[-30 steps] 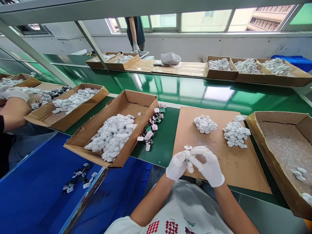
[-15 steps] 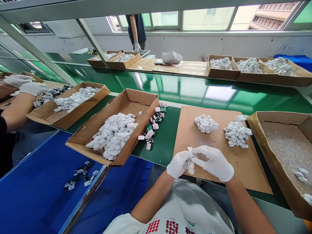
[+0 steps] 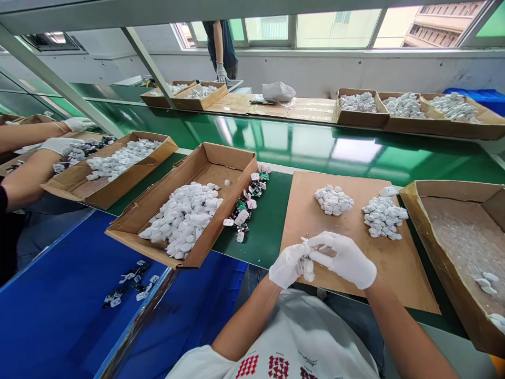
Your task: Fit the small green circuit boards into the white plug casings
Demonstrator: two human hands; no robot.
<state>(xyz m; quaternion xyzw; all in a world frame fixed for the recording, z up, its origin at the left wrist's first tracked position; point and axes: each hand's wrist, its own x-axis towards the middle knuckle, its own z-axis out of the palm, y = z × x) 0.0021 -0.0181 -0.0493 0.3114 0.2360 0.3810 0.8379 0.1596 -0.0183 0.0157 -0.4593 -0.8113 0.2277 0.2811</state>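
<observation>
My left hand (image 3: pixel 287 266), in a white glove, is closed around small white pieces (image 3: pixel 308 268) at the near edge of a cardboard sheet (image 3: pixel 300 210). The gloved fingertips of my right hand (image 3: pixel 345 258) meet it from the right, pinching at the top of the same pieces. The fingers hide most of what is held, and its exact kind is unclear. Beyond my hands, two heaps of small white plastic pieces lie on the sheet: a left heap (image 3: pixel 333 200) and a right heap (image 3: pixel 384 217).
On the left, a cardboard tray (image 3: pixel 158 210) holds many white pieces; small circuit boards (image 3: pixel 241 213) line its right side. Another tray (image 3: pixel 442 252) with a few pieces stands right. A green conveyor (image 3: pixel 284 139) runs behind. A co-worker's gloved hands (image 3: pixel 61 146) work at far left.
My hands stay together over the sheet; my right fingers have shifted slightly left and closed in on the pieces. At left, one of the co-worker's hands has reached forward and to the right.
</observation>
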